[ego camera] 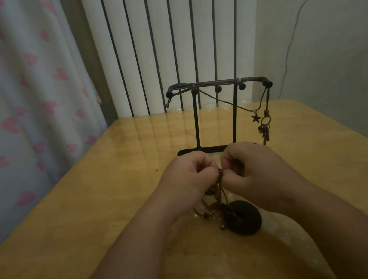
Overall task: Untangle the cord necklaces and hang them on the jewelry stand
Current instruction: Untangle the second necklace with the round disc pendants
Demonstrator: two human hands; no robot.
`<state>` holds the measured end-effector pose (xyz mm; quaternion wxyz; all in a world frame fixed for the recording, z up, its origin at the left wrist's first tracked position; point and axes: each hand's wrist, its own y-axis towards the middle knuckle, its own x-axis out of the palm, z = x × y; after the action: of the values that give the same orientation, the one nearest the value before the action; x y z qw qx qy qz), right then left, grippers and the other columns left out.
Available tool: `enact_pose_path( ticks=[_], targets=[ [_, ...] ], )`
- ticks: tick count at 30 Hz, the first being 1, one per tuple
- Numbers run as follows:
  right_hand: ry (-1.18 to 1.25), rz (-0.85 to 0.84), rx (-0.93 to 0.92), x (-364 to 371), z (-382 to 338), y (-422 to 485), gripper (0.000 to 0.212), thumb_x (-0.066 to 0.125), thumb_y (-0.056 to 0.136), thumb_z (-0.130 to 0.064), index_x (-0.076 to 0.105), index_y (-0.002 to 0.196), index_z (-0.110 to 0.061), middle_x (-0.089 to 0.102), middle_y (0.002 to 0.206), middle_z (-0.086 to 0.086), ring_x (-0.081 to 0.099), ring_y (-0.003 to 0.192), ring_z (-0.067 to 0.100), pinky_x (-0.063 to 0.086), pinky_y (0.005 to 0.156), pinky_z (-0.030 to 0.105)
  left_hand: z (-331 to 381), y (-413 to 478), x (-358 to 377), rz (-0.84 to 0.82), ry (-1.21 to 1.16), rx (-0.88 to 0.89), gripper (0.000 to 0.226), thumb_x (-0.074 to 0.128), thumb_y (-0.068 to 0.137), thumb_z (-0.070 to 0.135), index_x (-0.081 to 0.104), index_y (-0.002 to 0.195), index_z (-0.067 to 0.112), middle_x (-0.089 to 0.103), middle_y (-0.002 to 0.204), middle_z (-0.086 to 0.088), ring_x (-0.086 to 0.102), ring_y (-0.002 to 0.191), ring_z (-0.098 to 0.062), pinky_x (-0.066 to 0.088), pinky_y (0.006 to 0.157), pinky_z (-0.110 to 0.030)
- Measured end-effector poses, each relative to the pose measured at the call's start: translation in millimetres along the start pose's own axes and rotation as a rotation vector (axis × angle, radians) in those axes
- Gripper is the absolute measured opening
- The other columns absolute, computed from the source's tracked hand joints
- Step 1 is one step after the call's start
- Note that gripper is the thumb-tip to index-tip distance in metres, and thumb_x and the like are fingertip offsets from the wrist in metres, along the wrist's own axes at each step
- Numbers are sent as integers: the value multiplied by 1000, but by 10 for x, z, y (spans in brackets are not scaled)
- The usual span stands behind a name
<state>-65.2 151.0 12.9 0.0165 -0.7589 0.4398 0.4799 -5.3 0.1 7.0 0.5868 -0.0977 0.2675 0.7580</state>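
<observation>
A black metal jewelry stand (215, 85) rises at the middle of the wooden table (95, 227). One cord necklace (228, 102) is draped over its top bar, with a star charm (256, 118) and a key pendant (264, 130) hanging at the right end. Just in front of the stand's base, my left hand (188, 177) and my right hand (253, 166) pinch a tangle of brown cords (219, 196) between curled fingers. The cords trail down to a dark ring-shaped pendant (243, 217) lying on the table, with small beads beside it.
A white radiator (174, 31) stands behind the table. A curtain with pink hearts (12, 95) hangs on the left, and a grey wall with a thin wire (298, 15) is on the right. A tiny bead (156, 169) lies on the table left of my hands.
</observation>
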Motion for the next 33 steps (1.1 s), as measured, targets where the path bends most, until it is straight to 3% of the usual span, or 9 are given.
enact_pose_path(
  ticks=[5,11,14,18,22,30,33],
  targets=[
    [142,-92,40,-43,-22,-14,9,51,81,-35,55,79,-27,56,76,-4,52,68,15,50,63,34,14,-3,-6,-29,-34,-18,27,59,89,15,62,69,32,57,61,18,50,59,4,41,59,-21],
    [414,53,70,19,-72,-31,10,51,83,-29,57,79,-22,60,78,7,58,79,28,55,77,55,39,7,16,-22,-257,-62,23,57,85,26,66,65,33,57,62,14,52,60,-3,42,67,-33],
    [465,130,93,62,-66,-13,10,54,91,-21,60,83,-22,58,74,-3,58,75,22,57,76,47,41,22,29,45,-303,-65,21,57,87,26,66,68,29,54,59,13,47,58,-6,40,63,-31],
    [306,170,28,63,-29,-1,4,59,84,-28,61,85,-31,57,73,-7,54,67,14,55,65,37,38,10,20,84,-172,-43,21,57,92,15,63,73,24,55,55,18,49,53,4,38,55,-17],
    [96,144,20,57,5,8,4,59,82,-34,57,82,-38,55,77,-13,50,70,-1,39,57,16,21,10,38,100,-89,-44,19,58,89,18,62,73,26,60,72,7,55,71,-8,45,64,-26],
    [19,63,11,51,-20,7,10,49,80,-42,56,83,-36,55,81,-13,52,73,5,48,62,21,1,23,-3,74,-70,-46,14,63,87,22,63,73,21,61,72,2,58,74,-14,50,70,-33],
    [28,71,7,47,-5,4,10,49,80,-43,56,83,-36,54,81,-14,51,73,4,46,61,20,10,20,-24,69,-59,-36,13,64,88,23,65,75,22,64,75,3,62,76,-12,51,69,-27]
  ],
)
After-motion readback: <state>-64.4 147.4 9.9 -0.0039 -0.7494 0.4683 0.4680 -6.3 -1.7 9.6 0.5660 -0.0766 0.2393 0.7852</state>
